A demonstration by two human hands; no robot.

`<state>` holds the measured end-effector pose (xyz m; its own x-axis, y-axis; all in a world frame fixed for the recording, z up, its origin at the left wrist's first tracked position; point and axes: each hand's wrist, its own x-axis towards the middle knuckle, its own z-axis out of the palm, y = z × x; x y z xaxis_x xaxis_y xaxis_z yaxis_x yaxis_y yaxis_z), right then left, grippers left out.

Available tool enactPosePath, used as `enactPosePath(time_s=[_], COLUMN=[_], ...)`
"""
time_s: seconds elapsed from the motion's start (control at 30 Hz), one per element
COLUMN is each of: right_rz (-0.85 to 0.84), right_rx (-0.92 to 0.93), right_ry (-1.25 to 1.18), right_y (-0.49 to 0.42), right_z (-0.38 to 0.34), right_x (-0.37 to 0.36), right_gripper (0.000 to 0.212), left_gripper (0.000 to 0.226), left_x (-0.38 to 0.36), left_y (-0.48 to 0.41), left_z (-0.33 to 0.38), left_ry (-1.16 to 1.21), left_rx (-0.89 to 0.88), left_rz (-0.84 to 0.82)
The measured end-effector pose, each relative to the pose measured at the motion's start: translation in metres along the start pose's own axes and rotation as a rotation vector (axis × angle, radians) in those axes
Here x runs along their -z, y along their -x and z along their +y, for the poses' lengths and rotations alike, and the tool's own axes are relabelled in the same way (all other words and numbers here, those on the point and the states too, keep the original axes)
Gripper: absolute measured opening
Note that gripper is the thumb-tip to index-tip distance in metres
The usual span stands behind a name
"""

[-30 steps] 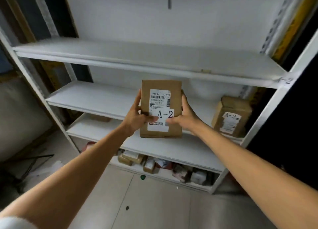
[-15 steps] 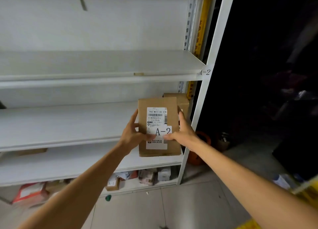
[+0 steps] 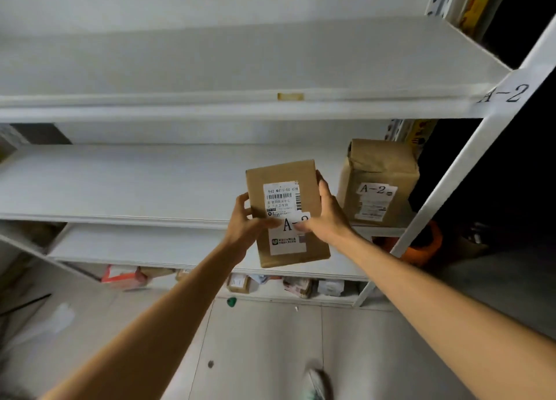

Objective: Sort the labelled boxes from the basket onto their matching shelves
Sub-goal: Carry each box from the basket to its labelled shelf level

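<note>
I hold a flat brown cardboard box [image 3: 285,216] upright in front of the white shelving, its white shipping label and an "A-2" tag facing me. My left hand [image 3: 245,222] grips its left edge and my right hand [image 3: 326,216] grips its right edge, with both thumbs over the tag. A second brown box marked "A-2" [image 3: 379,183] stands at the right end of the middle shelf [image 3: 135,183], just right of the held box. The upright post carries an "A-2" sign [image 3: 505,94] at the level of the shelf above.
The upper shelf [image 3: 240,68] and the shelf below [image 3: 150,246] are bare where visible. Several small parcels [image 3: 298,286] lie on the bottom level near the floor, an orange object [image 3: 427,246] sits behind the right post, and my shoe [image 3: 319,383] shows on the tiled floor.
The view has swung left and closer to the shelves. The held box now sits beside the shelved A-2 box instead of covering it; both hands keep the same grip.
</note>
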<state>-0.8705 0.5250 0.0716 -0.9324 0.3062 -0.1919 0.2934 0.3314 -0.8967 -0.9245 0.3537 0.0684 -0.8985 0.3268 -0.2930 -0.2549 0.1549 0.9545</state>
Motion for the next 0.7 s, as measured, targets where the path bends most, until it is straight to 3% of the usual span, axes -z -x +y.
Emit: enactPosePath(time_s=[0.3,0.4,0.53,0.7], right_rz=[-0.006,0.061,0.075,0.153], right_rx=[-0.066,-0.126,-0.150,-0.167], right_ry=[-0.093,-0.175,-0.191,-0.238], right_y=[-0.050,-0.068,-0.087,-0.098], right_z=[0.002,-0.004,-0.024,-0.012], right_x=[-0.008,-0.005,-0.009,0.001], right_gripper=[0.103,0.103,0.119,0.103], left_gripper=[0.087,0.079,0.071,0.083], left_x=[0.009,0.007,0.009,0.002], left_y=[-0.049,-0.070,-0.094,-0.119], left_z=[0.003,0.015,0.024,0.021], left_ry=[0.032,0.030,0.009,-0.037], left_rx=[0.072,0.047,0.048,0.063], left_rz=[0.023,-0.012,-0.073,-0.169])
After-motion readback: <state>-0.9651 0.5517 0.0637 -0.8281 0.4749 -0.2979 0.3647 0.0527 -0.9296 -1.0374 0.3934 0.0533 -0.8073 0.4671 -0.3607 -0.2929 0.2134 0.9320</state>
